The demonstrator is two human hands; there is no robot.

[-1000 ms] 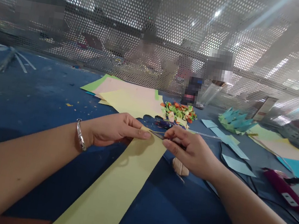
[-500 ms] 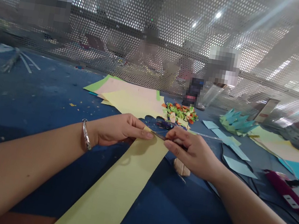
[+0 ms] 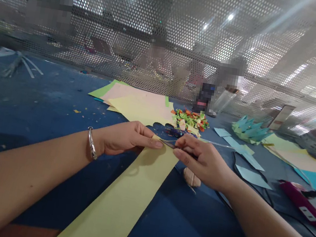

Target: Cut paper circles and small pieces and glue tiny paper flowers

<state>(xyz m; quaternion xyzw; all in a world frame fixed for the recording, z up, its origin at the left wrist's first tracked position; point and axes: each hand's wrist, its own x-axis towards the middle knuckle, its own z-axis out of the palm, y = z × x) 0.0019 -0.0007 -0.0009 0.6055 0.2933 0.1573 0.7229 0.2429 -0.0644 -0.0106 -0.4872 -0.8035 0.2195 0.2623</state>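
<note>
Almost unmoved, the left hand [image 3: 130, 140] still pinches the yellow strip's [image 3: 130, 194] far end, the right hand [image 3: 204, 159] grips the bladed tool [image 3: 167, 143], so cutting seems ongoing.

Seen from your own head, a single camera looks forward and down over the bench [image 3: 47, 181], taking in its surface to both sides. Your left forearm [image 3: 31, 170] and right forearm [image 3: 270, 226] reach in from the lower corners, close to the lens, leading to your left hand [image 3: 134, 139] and right hand [image 3: 200, 158] near mid-frame. The bench's near edge crosses the bottom of the view; the paper strip [image 3: 123, 197] runs toward you and out of frame there. Across the far side, well apart from the lens, a perforated screen [image 3: 194, 11] fills much of the upper view, its dark rail [image 3: 110, 21] sloping down to the right.
</note>
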